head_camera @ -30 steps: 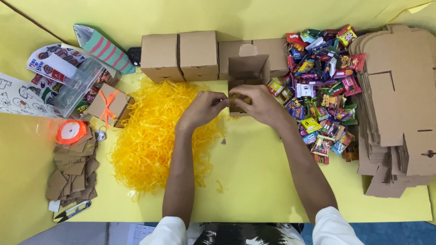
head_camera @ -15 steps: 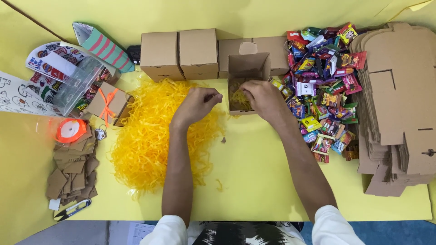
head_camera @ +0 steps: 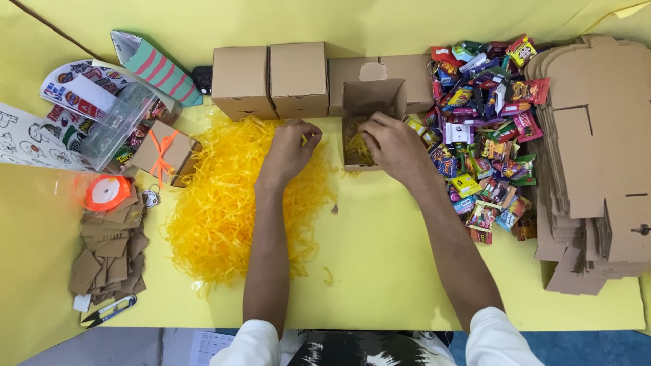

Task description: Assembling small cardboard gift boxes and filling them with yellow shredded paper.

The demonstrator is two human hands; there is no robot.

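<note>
your right hand [head_camera: 393,144] reaches into the open cardboard box [head_camera: 369,108], fingers curled on yellow shredded paper inside. your left hand [head_camera: 290,150] rests loosely curled over the big shred pile [head_camera: 224,203]; i cannot tell if it grips any. closed boxes [head_camera: 271,78] stand just behind, candy heap [head_camera: 485,122] to the right.

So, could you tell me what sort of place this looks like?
Probably a gift-box packing table: a yellow-covered surface with a pile of shredded yellow paper, a heap of wrapped sweets, closed cardboard boxes and stacked flat box blanks.
</note>
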